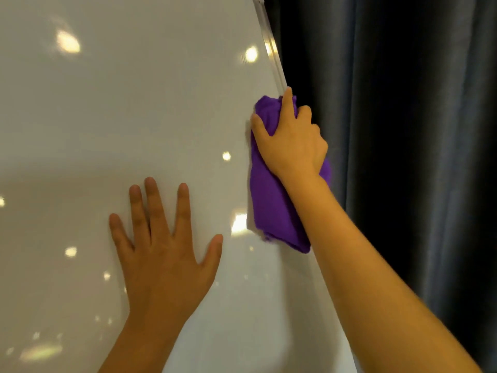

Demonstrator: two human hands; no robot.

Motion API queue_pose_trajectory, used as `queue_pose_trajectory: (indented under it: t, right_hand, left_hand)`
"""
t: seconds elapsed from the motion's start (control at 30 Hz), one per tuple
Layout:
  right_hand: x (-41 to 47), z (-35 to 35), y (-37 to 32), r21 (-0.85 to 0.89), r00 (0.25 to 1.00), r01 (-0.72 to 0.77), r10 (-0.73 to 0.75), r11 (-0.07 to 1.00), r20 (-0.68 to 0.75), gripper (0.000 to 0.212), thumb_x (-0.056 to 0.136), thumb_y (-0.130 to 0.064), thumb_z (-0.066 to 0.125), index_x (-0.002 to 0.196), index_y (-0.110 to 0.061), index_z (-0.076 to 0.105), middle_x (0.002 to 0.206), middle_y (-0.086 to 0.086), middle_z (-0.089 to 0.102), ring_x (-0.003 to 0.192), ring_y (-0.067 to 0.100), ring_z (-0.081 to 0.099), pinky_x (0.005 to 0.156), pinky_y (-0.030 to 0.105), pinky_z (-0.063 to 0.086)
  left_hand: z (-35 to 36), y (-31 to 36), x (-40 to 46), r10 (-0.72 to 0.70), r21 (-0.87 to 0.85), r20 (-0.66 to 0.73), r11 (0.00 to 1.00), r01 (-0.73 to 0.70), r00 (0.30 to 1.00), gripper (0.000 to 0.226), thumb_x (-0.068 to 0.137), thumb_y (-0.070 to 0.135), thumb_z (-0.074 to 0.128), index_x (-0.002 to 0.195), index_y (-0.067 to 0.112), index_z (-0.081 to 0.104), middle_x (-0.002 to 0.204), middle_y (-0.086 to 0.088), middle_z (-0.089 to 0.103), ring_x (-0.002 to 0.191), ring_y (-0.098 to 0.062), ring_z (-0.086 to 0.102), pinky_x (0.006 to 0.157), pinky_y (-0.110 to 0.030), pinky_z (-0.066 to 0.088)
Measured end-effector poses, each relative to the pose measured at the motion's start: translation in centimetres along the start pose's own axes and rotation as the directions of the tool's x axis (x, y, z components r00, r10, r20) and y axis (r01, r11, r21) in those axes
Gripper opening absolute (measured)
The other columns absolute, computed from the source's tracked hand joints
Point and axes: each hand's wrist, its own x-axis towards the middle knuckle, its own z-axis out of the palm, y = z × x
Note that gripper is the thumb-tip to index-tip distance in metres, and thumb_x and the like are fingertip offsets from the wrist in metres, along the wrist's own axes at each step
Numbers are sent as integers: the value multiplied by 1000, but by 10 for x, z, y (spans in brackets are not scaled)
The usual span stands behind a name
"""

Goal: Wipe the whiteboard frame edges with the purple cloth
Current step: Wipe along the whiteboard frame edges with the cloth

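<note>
No brand, label or writing can be read anywhere in the view.

Nearest the camera, the left forearm rises from the bottom edge, and the left hand [164,254] lies flat on the glossy white whiteboard [121,117]. Its fingers are straight and spread, the thumb splayed out to the right, palm pressed against the board surface and holding nothing.

The right forearm comes in from the lower right corner and reaches diagonally up and left to the board's right side. The right hand [291,141] is seen from its back, curled over the purple cloth [271,200]: the thumb lies on the board side of the cloth, the index finger stretches up along the edge, and the other fingers bend round the far side towards the curtain. The cloth is bunched under the palm at the top, and a longer fold of it hangs down below the wrist, lying over the board's right edge.

Above the hand, the whiteboard frame [271,49] runs up and left as a narrow pale strip to the top of the view. Round spots of light are reflected across the board.

Farthest back, to the right of the frame, hangs a dark blue-grey curtain [403,130] in vertical folds.
</note>
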Motion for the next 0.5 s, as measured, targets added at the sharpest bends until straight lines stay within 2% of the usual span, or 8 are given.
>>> queue_pose_trajectory:
  t: [0.1, 0.2, 0.37, 0.5]
  right_hand:
    - [-60, -2, 12, 10, 999, -36, 36, 999, -25, 78, 83, -68, 27, 146, -23, 16, 132, 11, 48, 104, 29, 55, 73, 38, 45]
    - [-116, -11, 25, 27, 997, -70, 69, 997, 19, 77, 81, -68, 29, 144, -24, 21, 134, 9, 48, 108, 28, 55, 81, 40, 47]
    - [-155, -21, 26, 17, 995, -67, 65, 998, 79, 79, 79, -72, 24, 144, -26, 21, 147, 8, 35, 126, 32, 42, 99, 49, 38]
    - [-188, -27, 30, 22, 994, -40, 38, 999, 106, 76, 81, -69, 28, 144, -26, 22, 148, 6, 36, 134, 31, 34, 106, 50, 30]
  left_hand:
    - [-1, -5, 1, -6, -3, -4, 1000, 6, 1000, 85, 81, 66, 20, 151, 17, 12, 157, -22, 5, 145, -38, 2, 113, -58, 3]
    - [-5, -7, -1, -1, -18, 7, 1000, 2, 1000, 84, 83, 65, 19, 151, 17, 12, 156, -22, 3, 145, -37, 0, 113, -57, 1]
    - [-13, -14, -10, 32, -36, 1, 999, -32, 999, 82, 84, 64, 21, 151, 17, 12, 156, -23, 2, 145, -37, -2, 113, -55, -4]
    - [-14, -22, -19, 82, -56, 31, 995, -80, 996, 80, 84, 62, 23, 151, 18, 13, 156, -23, 4, 145, -38, -1, 113, -57, 2]
